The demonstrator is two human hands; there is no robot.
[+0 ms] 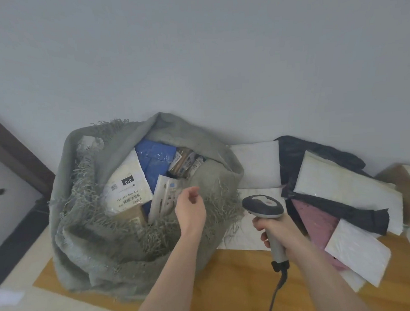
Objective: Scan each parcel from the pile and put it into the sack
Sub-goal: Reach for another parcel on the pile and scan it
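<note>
Inside frayed grey sack [90, 249]: blue parcel [156, 157]; white labelled parcel [126, 189]; small boxes [185, 164].

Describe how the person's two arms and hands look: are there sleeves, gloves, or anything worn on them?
Both forearms are bare up to the picture's bottom edge; no sleeve shows. The left hand and the right hand wear no gloves. No watch, bracelet or ring can be seen on either wrist or on the fingers that show. No markings appear on the arms.
</note>
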